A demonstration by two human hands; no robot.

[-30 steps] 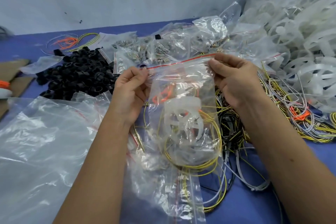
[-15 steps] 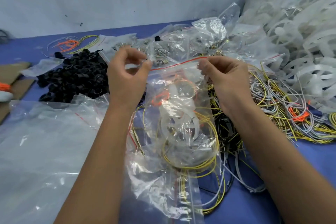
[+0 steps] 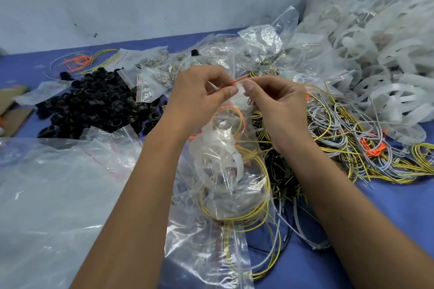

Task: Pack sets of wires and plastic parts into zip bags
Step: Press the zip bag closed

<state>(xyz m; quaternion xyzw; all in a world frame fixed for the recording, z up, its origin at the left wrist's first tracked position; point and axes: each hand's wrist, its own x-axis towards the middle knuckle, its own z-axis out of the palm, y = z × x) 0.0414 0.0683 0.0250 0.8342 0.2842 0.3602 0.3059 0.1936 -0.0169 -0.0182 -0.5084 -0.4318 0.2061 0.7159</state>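
A clear zip bag (image 3: 225, 171) with a red zip strip hangs between my hands in the middle of the view. Inside it are a white plastic wheel part, a yellow wire coil and an orange wire. My left hand (image 3: 199, 96) pinches the red strip at the bag's top. My right hand (image 3: 274, 101) pinches the same strip right beside it, thumbs almost touching. Only a short piece of the strip shows between the fingers.
A heap of black plastic rings (image 3: 94, 101) lies at the left. Loose yellow, grey and black wires (image 3: 352, 143) spread at the right, under a pile of white plastic wheel parts (image 3: 375, 65). Small filled zip bags (image 3: 164, 70) lie behind; a large clear bag (image 3: 47, 195) covers the near left.
My hands have slid toward each other along the red zip strip, from the bag's two top corners to its middle. The bag's top has bunched up between them.
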